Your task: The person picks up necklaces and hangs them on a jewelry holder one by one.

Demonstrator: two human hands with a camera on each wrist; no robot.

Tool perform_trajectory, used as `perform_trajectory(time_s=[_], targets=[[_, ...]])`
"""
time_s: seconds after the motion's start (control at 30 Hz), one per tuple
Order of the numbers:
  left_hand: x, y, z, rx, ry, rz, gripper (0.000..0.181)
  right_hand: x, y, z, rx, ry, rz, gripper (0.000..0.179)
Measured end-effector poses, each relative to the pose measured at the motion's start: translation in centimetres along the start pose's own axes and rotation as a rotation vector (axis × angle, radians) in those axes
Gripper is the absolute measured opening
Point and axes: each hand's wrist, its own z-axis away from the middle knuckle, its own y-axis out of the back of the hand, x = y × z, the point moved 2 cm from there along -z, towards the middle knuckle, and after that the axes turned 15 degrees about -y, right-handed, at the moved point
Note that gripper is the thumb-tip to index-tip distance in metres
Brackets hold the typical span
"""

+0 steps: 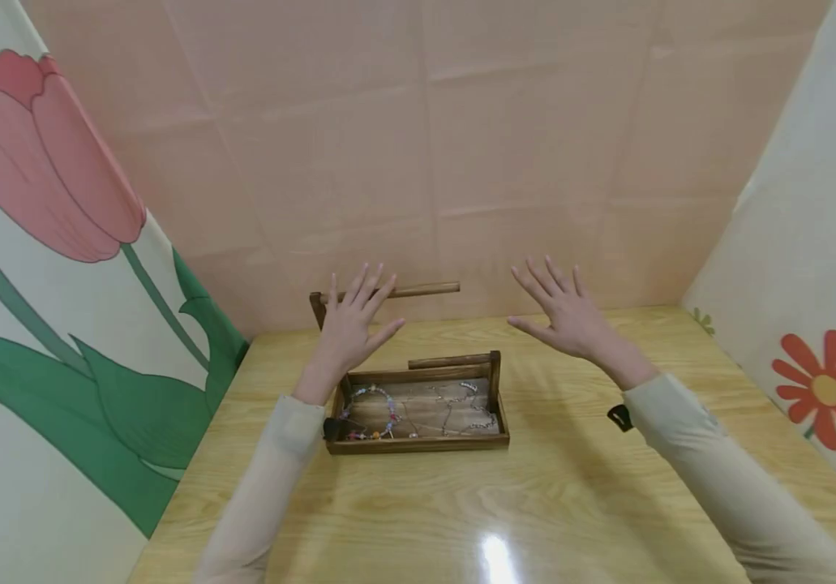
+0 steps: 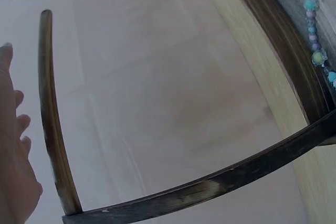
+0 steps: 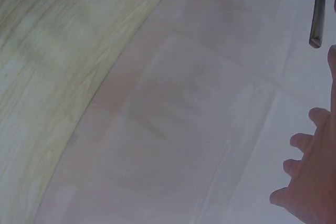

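A wooden jewellery stand (image 1: 418, 444) with a shallow tray base sits on the table between my arms. Its taller post carries an upper bar (image 1: 428, 289), and its shorter right post carries a lower bar (image 1: 454, 361). In the tray lie a string of coloured beads (image 1: 391, 410) and several thin silvery chains (image 1: 486, 423). My left hand (image 1: 348, 334) is raised with fingers spread, overlapping the tall post and upper bar in the head view. To the right of the stand, my right hand (image 1: 572, 323) is also held up, fingers spread and holding nothing.
The light wood-grain table (image 1: 418, 511) ends at a pinkish cloth backdrop (image 1: 425, 162). A tulip-printed panel (image 1: 45, 162) borders the left side; on the right is a white panel (image 1: 775, 268) with a red flower.
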Motion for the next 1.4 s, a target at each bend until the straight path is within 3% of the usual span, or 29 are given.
perform_trajectory(time_s=[0.97,1.4], targets=[[1.0,-1.8,3.5,0.176,-0.083,0.104,0.061,0.9,-4.0,3.1,-0.009,-0.004,-0.136,0.075],[1.6,-2.7,4.7,0.204,-0.081,0.107,0.058,1.1,-5.6,4.1,0.001,0.0,-0.172,0.078]])
